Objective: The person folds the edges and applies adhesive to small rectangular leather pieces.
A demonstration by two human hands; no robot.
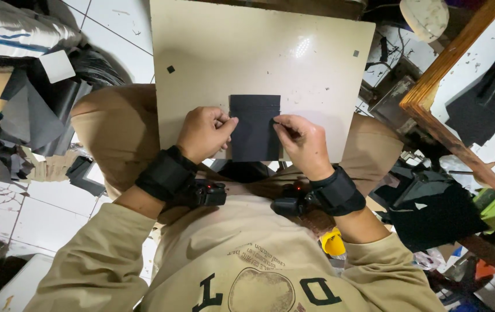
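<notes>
The left hand is curled, thumb and fingertips pinching the left edge of a dark rectangular piece of material, and the right hand mirrors it, fingers pressed together on the piece's right edge, so the sheet is held flat between the two. Under it all is the biggest thing here, a pale cream board that serves as the table, resting across the seated person's knees; the dark piece lies on its near half, with its lower edge reaching the board's near rim. The board's surface is scuffed and speckled, with a gleam of light near its middle. Both wrists wear broad black wrist straps, each with a small black device on the inner side showing a red light. To the left, on the white tiled floor, lies a heap of dark offcuts, grey and black sheets overlapping one another, with a small white square lying on top of them. To the right runs a slanted wooden frame, and beside it more black sheets lie against a white surface. Smallest of all, a tiny black scrap sits on the left part of the board, well apart from the hands, and another speck sits near its right edge.
</notes>
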